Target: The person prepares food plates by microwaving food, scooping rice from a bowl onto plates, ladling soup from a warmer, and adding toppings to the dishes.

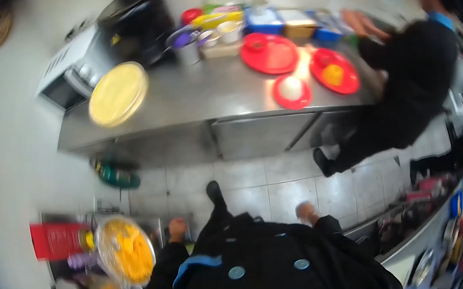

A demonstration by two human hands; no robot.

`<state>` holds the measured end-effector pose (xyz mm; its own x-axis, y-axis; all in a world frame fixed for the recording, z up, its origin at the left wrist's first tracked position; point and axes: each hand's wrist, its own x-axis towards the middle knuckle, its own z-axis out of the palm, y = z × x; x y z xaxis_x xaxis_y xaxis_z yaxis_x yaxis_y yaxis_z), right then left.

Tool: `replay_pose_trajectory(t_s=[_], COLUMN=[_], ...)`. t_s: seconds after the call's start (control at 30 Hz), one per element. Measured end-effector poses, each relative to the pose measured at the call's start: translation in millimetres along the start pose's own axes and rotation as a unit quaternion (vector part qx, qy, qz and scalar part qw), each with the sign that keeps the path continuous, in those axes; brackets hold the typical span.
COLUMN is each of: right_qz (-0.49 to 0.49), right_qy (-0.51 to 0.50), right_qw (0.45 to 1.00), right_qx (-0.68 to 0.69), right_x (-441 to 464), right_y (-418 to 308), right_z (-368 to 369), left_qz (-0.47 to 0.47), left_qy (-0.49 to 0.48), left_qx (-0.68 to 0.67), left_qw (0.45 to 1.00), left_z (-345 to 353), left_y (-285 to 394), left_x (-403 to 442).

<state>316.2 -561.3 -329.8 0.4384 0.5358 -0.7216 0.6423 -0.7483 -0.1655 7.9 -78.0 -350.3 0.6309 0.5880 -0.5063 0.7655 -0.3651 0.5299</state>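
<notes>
My left hand (177,229) hangs low beside my body, near a large bowl (105,246) of orange-yellow food (132,252) under clear film. My right hand (306,212) hangs over the tiled floor on the other side. Both hands look small and blurred, and their finger positions are not clear. No held thing shows in either one. Across the aisle, a steel counter (181,107) bears a red plate with white food (292,88), a red plate with orange-yellow food (335,74), another red plate (278,55) and a round pale yellow lid-like thing (118,93).
A person in dark clothes (409,82) leans over the counter's right end. A microwave (72,71) and a black bin-like container (139,31) stand at its left. Below lies a green cylinder (119,177). Shelves with assorted items (443,222) line the lower right.
</notes>
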Motion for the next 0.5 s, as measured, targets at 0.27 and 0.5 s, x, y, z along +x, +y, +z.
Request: replay_pose_trajectory(t_s=[0.27, 0.5], right_qz=[0.042, -0.276], right_qy=[0.059, 0.141], right_qw=[0.781, 0.947], right_qx=[0.62, -0.089], right_x=[53, 143], right_y=[-91, -162], right_z=[-151, -180], left_qz=[-0.048, -0.178], left_qy=[-0.178, -0.18], left_qx=[0.031, -0.503], left_qw=[0.982, 0.826], left_z=[0, -95], left_y=[-24, 36], left_x=[-56, 35])
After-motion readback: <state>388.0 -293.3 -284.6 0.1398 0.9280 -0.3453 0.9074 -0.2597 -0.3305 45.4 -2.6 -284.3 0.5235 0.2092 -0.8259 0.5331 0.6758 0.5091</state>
